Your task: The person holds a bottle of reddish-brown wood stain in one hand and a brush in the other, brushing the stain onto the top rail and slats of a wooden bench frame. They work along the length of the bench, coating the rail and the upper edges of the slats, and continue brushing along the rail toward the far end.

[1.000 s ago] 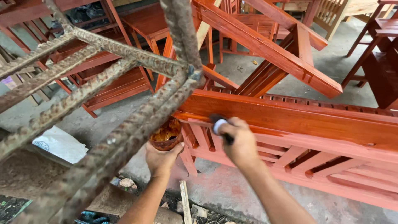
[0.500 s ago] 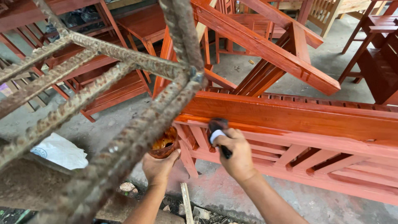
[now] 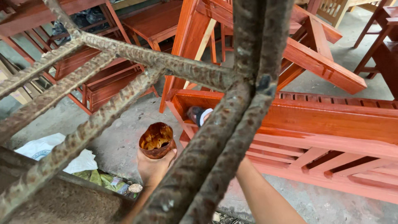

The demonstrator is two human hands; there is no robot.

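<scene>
My left hand holds a small round cup smeared with brown varnish, low above the concrete floor. A paintbrush with a dark head and a white band touches the left end of the long orange-red wooden rail. My right forearm reaches up toward the brush. The right hand itself is hidden behind the rusty steel bars that cross right in front of the camera. The rail's top looks wet and glossy.
More red-orange wooden furniture frames stand at the back left, and a slanted beam at the back right. A white bag and scraps lie on the floor at the left. A rough concrete block sits at the lower left.
The view has shifted, so the steel bars now cover my right hand. The brush has moved left along the rail to its end. The cup has stayed in my left hand.
</scene>
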